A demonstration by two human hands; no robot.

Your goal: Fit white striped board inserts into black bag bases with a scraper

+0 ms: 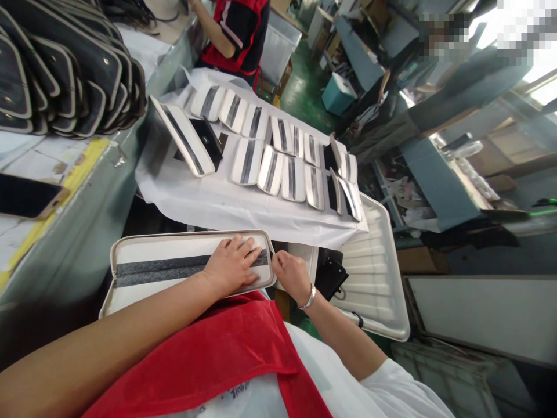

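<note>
A white sheet (261, 215) covers the desk (195, 200); striped panels (246, 162) stand on it. Green floor (300, 81) lies beyond. Long panel (156, 249): before the apron (226, 348). Left hand (232, 266): spread flat on it. Right hand (294, 276): curled at its end, grip indeterminable. Co-worker (243, 32): cut off above.

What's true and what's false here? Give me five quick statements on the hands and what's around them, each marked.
1. The left hand rests on the striped panel. True.
2. The right hand is well away from the striped panel. False: the right hand is at its end.
3. A silver bracelet circles the right wrist. True.
4. The phone lies on the white cloth. False: the phone lies on the bench.
5. The apron is red. True.
</note>
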